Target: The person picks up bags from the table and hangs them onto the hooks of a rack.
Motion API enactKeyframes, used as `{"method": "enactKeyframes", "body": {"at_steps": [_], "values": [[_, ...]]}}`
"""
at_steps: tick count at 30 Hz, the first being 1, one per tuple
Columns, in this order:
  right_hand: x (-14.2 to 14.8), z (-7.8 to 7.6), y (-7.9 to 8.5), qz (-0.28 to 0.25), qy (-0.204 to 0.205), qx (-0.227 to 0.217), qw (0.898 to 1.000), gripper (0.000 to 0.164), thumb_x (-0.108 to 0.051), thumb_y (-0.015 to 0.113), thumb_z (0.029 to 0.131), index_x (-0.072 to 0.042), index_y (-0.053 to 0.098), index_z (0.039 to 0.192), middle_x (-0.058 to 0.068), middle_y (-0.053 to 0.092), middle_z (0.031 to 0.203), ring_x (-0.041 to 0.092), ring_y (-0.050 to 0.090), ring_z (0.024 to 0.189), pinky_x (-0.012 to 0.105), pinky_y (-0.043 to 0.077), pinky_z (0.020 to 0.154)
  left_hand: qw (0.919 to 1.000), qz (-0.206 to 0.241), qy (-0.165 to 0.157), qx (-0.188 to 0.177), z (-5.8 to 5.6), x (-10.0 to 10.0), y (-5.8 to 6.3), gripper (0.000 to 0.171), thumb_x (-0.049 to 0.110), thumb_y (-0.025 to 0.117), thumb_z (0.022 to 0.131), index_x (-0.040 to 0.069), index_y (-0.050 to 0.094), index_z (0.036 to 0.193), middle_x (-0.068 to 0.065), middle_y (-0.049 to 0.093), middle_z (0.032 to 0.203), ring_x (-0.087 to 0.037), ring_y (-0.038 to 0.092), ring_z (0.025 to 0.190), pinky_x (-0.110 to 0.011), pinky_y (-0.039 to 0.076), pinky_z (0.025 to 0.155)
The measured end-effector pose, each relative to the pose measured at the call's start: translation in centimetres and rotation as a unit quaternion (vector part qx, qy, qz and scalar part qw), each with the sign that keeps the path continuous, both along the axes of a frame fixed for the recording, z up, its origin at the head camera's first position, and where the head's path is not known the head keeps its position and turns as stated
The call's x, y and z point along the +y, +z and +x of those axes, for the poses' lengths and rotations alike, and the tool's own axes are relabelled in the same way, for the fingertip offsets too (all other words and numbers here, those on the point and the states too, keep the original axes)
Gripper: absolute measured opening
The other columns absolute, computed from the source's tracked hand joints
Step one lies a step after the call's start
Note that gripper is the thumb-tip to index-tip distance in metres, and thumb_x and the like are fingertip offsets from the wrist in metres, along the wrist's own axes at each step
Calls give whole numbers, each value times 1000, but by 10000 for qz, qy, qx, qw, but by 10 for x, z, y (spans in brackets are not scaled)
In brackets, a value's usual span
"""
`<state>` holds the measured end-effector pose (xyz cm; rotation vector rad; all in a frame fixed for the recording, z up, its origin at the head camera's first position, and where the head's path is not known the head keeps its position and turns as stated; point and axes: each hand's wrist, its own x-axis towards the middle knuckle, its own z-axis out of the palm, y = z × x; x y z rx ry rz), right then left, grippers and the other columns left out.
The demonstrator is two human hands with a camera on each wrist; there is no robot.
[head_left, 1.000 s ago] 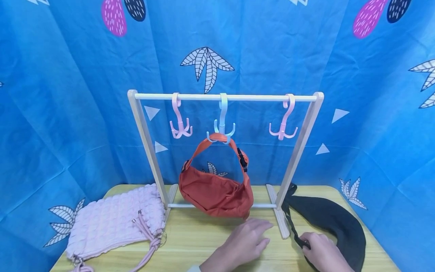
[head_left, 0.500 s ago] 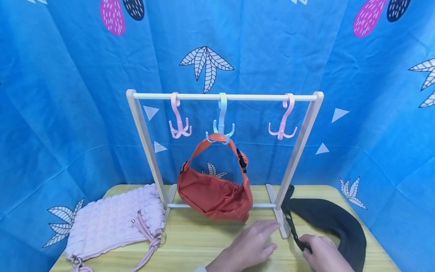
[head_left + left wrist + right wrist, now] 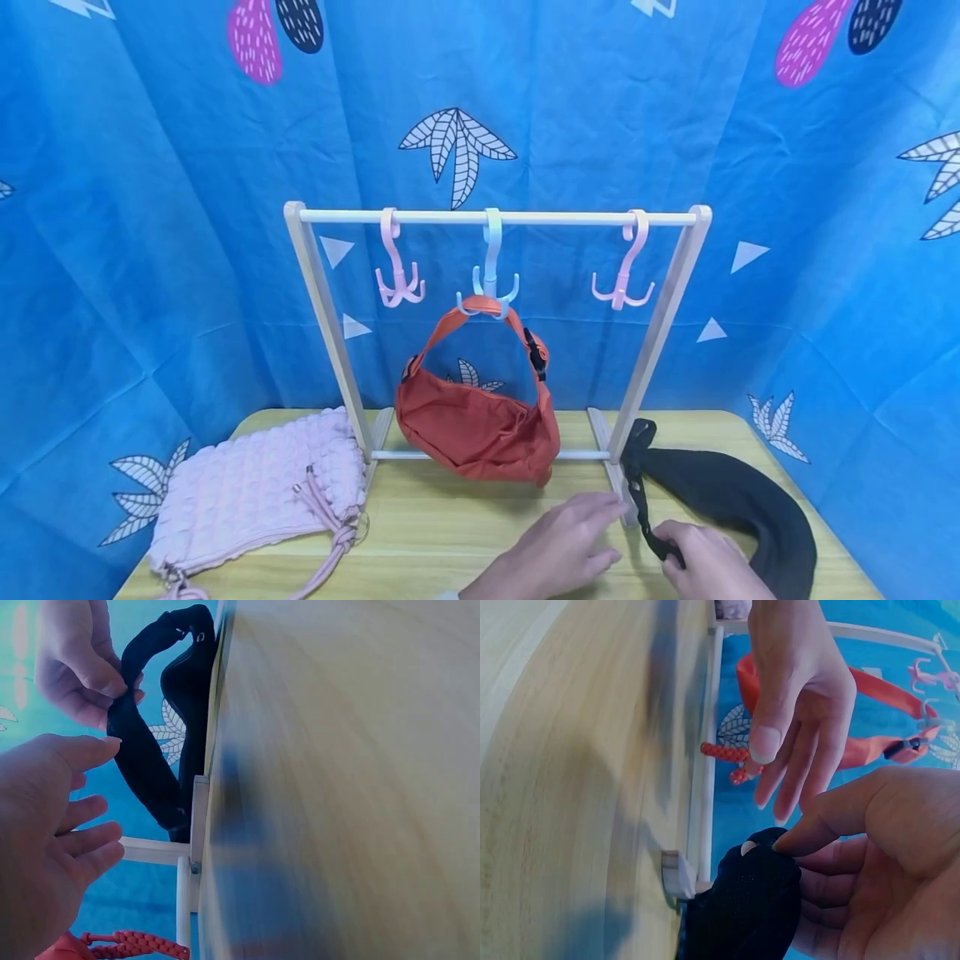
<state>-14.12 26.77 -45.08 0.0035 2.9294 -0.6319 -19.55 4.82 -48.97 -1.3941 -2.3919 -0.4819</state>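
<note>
A black shoulder bag [image 3: 750, 492] lies on the right of the table, its strap raised towards my hands. My right hand [image 3: 708, 560] pinches that strap [image 3: 754, 900] between thumb and fingers. To the left of it, my left hand [image 3: 558, 546] is held with fingers loosely extended and nothing in its grasp; in the left wrist view its thumb tip overlaps the strap's edge. An orange-red bag [image 3: 476, 425] hangs by its strap from the middle, pale blue hook [image 3: 491, 267], behind my left hand.
A wooden rack [image 3: 322, 325] with a white top rail [image 3: 562, 218] stands at the back of the table [image 3: 427, 525]. Pink hooks [image 3: 397, 279] hang on either side of the blue one. A quilted pale pink bag [image 3: 255, 487] lies at left, its cord trailing forward.
My left hand has moved right towards the black strap. The right hand keeps its pinch, and the black bag's far end has shifted a little nearer to me.
</note>
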Motion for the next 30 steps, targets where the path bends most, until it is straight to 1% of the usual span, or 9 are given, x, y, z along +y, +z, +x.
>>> {"method": "enactKeyframes", "body": {"at_steps": [5, 8, 11, 13, 16, 19, 25, 27, 30], "values": [[0, 2, 0, -58, 190, 149, 9997, 29, -3, 73, 79, -10, 76, 107, -4, 74, 94, 9, 49, 69, 27, 46, 64, 9999, -68, -103, -51, 2, 3, 0, 58, 38, 69, 100, 17, 53, 151, 3, 60, 150, -6, 55, 140, -18, 49, 110], [2, 2, 0, -159, 346, 138, 9992, 29, -4, 73, 80, -8, 75, 108, -5, 72, 92, 7, 48, 67, 25, 44, 63, 9997, -131, -148, -113, 3, 5, -2, 57, 38, 68, 101, 18, 53, 152, 4, 58, 151, -6, 54, 141, -18, 48, 111], [3, 2, 1, -239, 485, 56, 9985, 28, -4, 72, 81, -7, 74, 108, -4, 73, 93, 5, 48, 67, 25, 45, 63, 9990, -203, -268, -279, 3, 7, -2, 55, 37, 66, 102, 19, 52, 153, 6, 56, 154, -6, 51, 143, -18, 45, 114], [4, 3, 2, -263, 580, 41, 9980, 27, -5, 73, 82, -7, 74, 109, -3, 74, 96, 4, 50, 69, 25, 48, 64, 9984, -242, -348, -377, 3, 8, -2, 55, 36, 66, 103, 20, 51, 153, 7, 54, 156, -5, 50, 145, -18, 44, 116], [4, 4, 4, -305, 739, 42, 9968, 27, -5, 73, 83, -7, 74, 110, 0, 76, 99, 2, 51, 71, 25, 50, 65, 9978, -258, -417, -441, 2, 9, -2, 53, 35, 66, 103, 20, 53, 152, 9, 52, 158, -6, 48, 147, -18, 43, 116], [3, 5, 6, -370, 847, 37, 9957, 26, -5, 73, 85, -5, 73, 110, 0, 76, 101, 1, 51, 71, 24, 50, 65, 9982, -219, -441, -332, 2, 11, -2, 53, 34, 66, 103, 19, 54, 151, 8, 52, 158, -5, 48, 146, -18, 43, 116], [1, 8, 10, -405, 858, -22, 9955, 23, -7, 73, 87, -7, 73, 109, 2, 76, 103, 1, 51, 72, 26, 53, 68, 9987, -64, -500, -38, 2, 15, -3, 49, 36, 66, 102, 18, 59, 147, 7, 59, 151, -3, 52, 142, -15, 43, 115], [1, 9, 10, -358, 1024, 116, 9940, 23, -8, 72, 87, -5, 72, 110, 3, 76, 104, 0, 52, 73, 27, 55, 68, 9986, 31, -534, -23, 3, 16, -2, 46, 37, 66, 102, 18, 61, 143, 8, 63, 146, -2, 54, 139, -14, 43, 114], [5, 9, 7, -339, 1403, 395, 9887, 24, -8, 71, 88, -2, 72, 111, 6, 76, 106, 0, 53, 74, 27, 53, 66, 9980, 191, -592, -58, 3, 18, -1, 39, 37, 64, 103, 22, 63, 139, 11, 67, 136, 2, 58, 131, -11, 44, 111]]}}
